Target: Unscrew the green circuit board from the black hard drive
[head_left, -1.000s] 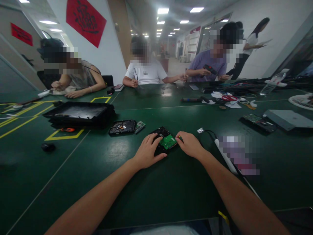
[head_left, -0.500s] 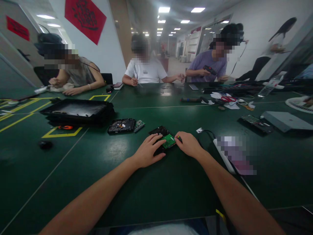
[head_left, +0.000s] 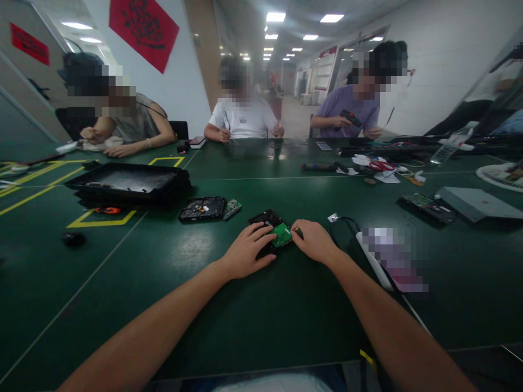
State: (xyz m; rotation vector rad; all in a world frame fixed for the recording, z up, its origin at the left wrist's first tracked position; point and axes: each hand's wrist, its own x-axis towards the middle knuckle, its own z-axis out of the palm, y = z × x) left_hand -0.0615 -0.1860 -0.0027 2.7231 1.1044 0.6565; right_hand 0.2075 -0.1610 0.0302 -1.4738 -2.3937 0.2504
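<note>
A black hard drive (head_left: 267, 216) with a green circuit board (head_left: 281, 235) on its upper face lies on the table in front of me. My left hand (head_left: 247, 251) holds it, with spread fingers over its top and the thumb along the near side. At the board's right edge, my right hand (head_left: 315, 240) is closed round a small screwdriver (head_left: 299, 233). Only part of its dark handle with a yellow band shows; the tip is hidden by the fingers. Left of the drive are another black drive (head_left: 202, 209) and a loose circuit board (head_left: 232, 209).
Black plastic housings (head_left: 131, 185) are stacked at the left, with a dark round object (head_left: 73, 239) nearer me. A white power strip (head_left: 373, 261) with a cable lies right of my hands. Further right are another drive (head_left: 427, 208) and a grey metal box (head_left: 478, 204). Three people sit opposite.
My hands and the hard drive stay almost still. Across the table, the middle person's hand has drawn in towards the body. A walking person at the right has moved further right.
</note>
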